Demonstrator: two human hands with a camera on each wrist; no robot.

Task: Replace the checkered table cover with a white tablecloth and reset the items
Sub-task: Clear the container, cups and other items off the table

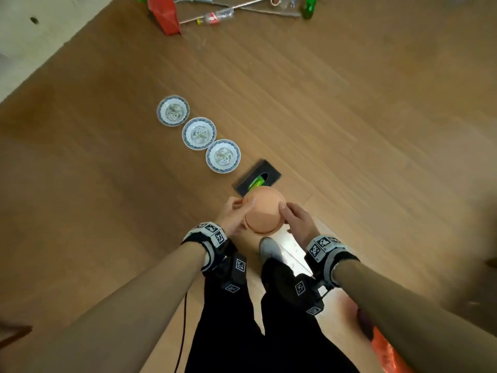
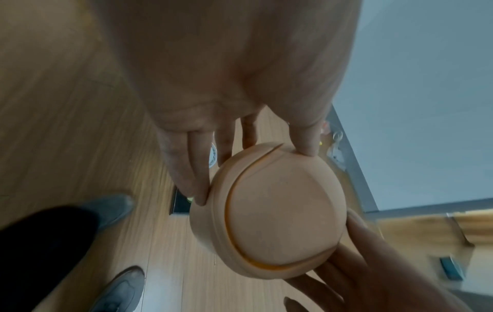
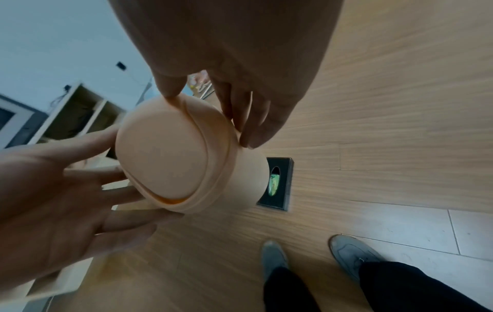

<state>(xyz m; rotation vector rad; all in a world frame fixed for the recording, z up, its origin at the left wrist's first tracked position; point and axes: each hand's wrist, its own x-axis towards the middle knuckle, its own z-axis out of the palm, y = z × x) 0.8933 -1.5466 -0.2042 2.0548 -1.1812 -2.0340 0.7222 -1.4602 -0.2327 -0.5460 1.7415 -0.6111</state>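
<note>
A peach round container with a swing lid (image 1: pixel 262 214) (image 2: pixel 280 221) (image 3: pixel 170 156) hangs above the wooden floor, held from both sides. My left hand (image 1: pixel 238 211) (image 2: pixel 253 173) grips its left rim, thumb on top and fingers down the side. My right hand (image 1: pixel 291 216) (image 3: pixel 210 116) grips the opposite rim the same way. On the floor just beyond lies a black tissue box (image 1: pixel 265 175) (image 3: pixel 280 183). Three blue-rimmed plates (image 1: pixel 173 110) (image 1: pixel 199 133) (image 1: pixel 223 156) stand in a diagonal row past it. No tablecloth or table shows.
A red bag (image 1: pixel 164 13), a plastic bottle (image 1: pixel 217 16) and a green bottle (image 1: pixel 309 8) lie at the far edge of the floor. My grey shoes (image 1: pixel 269 247) stand right under the container. An orange object (image 1: pixel 387 348) sits at lower right.
</note>
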